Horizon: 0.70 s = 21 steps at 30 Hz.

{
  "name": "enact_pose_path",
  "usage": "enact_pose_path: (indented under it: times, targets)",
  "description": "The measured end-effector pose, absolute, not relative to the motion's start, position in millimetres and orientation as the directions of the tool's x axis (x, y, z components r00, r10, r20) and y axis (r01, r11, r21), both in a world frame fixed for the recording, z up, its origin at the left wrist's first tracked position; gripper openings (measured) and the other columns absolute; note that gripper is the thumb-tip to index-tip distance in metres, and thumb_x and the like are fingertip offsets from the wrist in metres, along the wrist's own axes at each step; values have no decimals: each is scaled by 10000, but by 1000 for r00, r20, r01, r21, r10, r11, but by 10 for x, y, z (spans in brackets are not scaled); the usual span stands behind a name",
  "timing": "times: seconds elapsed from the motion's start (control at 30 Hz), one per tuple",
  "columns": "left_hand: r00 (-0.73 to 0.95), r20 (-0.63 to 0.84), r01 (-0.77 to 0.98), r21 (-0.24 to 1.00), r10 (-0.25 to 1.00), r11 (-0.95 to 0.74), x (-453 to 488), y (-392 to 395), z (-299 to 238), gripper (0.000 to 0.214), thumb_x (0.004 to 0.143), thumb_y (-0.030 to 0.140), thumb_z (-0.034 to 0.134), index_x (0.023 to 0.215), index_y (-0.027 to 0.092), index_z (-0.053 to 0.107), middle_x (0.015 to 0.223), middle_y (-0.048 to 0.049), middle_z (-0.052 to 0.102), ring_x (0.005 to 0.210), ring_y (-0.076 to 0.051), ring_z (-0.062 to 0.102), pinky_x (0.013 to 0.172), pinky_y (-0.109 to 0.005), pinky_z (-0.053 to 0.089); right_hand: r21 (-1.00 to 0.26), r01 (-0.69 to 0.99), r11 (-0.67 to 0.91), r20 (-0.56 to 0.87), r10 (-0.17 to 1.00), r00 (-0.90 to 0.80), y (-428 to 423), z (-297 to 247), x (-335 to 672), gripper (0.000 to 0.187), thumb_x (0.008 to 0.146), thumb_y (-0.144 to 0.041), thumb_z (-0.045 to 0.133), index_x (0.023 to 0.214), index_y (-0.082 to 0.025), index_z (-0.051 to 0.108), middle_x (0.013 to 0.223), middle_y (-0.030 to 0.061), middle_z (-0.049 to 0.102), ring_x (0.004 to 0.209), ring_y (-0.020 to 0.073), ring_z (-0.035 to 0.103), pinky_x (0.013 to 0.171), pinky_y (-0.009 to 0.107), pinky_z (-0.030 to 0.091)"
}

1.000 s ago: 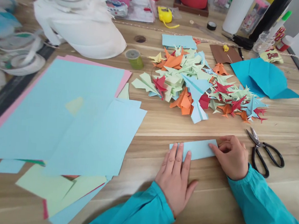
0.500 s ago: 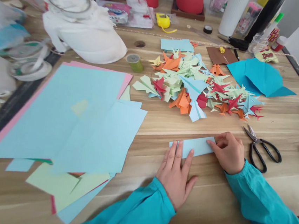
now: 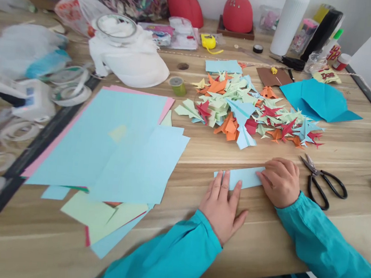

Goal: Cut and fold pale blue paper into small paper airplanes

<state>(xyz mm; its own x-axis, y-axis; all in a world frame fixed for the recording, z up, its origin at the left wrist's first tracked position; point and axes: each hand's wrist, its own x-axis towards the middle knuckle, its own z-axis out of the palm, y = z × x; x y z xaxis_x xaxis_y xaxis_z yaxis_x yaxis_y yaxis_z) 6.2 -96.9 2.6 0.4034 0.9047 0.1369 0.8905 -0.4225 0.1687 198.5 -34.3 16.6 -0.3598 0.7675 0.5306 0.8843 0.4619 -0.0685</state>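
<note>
A light blue paper strip lies on the wooden table before me. My left hand rests flat across the strip's left part, fingers spread, pressing it down. At the strip's right end, my right hand is closed with thumb and curled fingers on the paper edge; the fingertips are partly hidden. Black-handled scissors lie part open just right of my right hand. Beyond both hands is a heap of folded paper planes in pale green, blue, orange and red.
Large light blue sheets lie at the left, over pink and green paper. Behind the heap are a folded blue stack and a bright blue creased sheet. Tape rolls, a white covered object and a yellow tape measure stand further back.
The camera view has shifted, showing more of the table's left and back. My right hand's fingers have curled further over the strip's end; my left hand stays flat on it.
</note>
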Motion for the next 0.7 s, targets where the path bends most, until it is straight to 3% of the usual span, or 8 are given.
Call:
enact_pose_path:
  times: [0.1,0.27,0.7]
  targets:
    - [405,144,890,163,903,-425,69,-963,21,677,807,549,494,1343,136,473,1432,-236,362,1332,-431,280,1020,-537,315,-12,802,597,550,674,-494,-441,208,1898,105,830,-291,614,802,-224,690,1026,62,692,983,230,589,976,454,349]
    - [401,145,892,162,905,-421,80,-955,13,680,810,568,479,1328,128,491,1418,-255,372,1325,-430,300,1013,-528,330,73,674,735,468,572,-674,-617,172,1768,141,873,-266,557,899,-215,687,978,52,704,1008,224,599,1050,490,299]
    - [402,131,894,158,906,-420,88,-941,7,728,786,596,502,1342,127,471,1430,-238,365,1329,-413,293,1038,-523,292,67,774,629,428,683,-592,-599,173,2120,122,775,-207,599,742,-264,702,977,-15,727,1000,234,623,1034,505,321]
